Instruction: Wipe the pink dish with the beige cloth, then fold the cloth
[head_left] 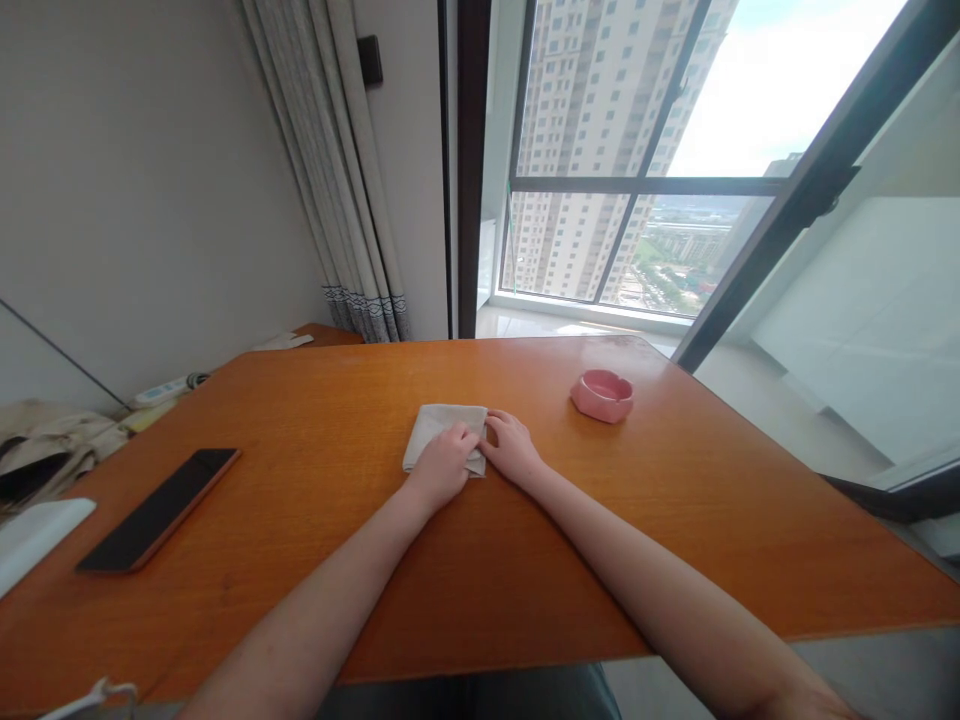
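Hands meet at the middle of an orange wooden bench (675,520), seen from our own head looking down along both bare forearms. Our left hand (444,466) lies palm down on the near right part of a small folded grey cloth (439,425), its fingers curled loosely over the fabric and pressing it flat. Our right hand (512,447) sits just beside it, at the cloth's right edge, fingertips bent inward and pinching that edge; the two hands almost touch at the thumbs. The cloth lies flat on the bench, a neat rectangle, a little left of centre and well back from the near edge.

To the right of the cloth and farther from us stands a pink dish (602,394) with a notched rim, apart from both hands. Near the left edge of the bench a dark phone (159,509) lies face up, angled away from us. Beyond the left edge we see a beige bundle of fabric (52,445). Behind the bench hang pale curtains (337,170), and a tall window (637,180) shows high-rise buildings outside.
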